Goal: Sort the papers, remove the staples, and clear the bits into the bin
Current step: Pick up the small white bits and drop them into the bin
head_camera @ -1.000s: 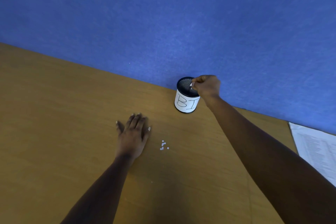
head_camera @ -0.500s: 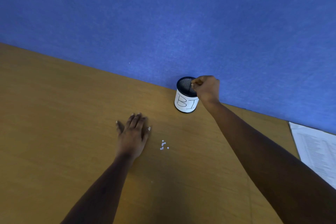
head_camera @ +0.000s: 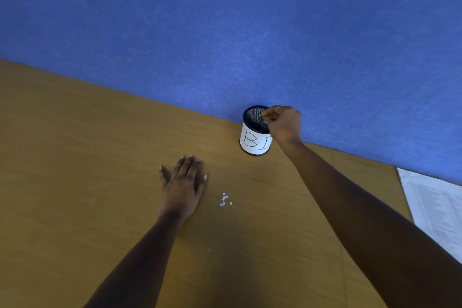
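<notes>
A black mesh bin [head_camera: 254, 143] with a white label stands on the wooden desk [head_camera: 75, 157], against the blue partition. My right hand [head_camera: 285, 124] hovers over the bin's right rim, its fingertips curled together above the opening; no bit shows between them. My left hand [head_camera: 183, 182] lies flat on the desk, fingers straight, in front and to the left of the bin. Several small white paper bits [head_camera: 225, 199] lie loose on the desk just to the right of my left hand.
A printed white sheet of paper [head_camera: 436, 210] lies at the desk's right edge. The blue partition [head_camera: 225, 32] rises directly behind the bin. One tiny white speck [head_camera: 208, 249] sits nearer to me on the desk.
A white bit seen at my right fingertips a second ago no longer shows there. The right hand stays over the bin. My left hand and the loose bits have not moved.
</notes>
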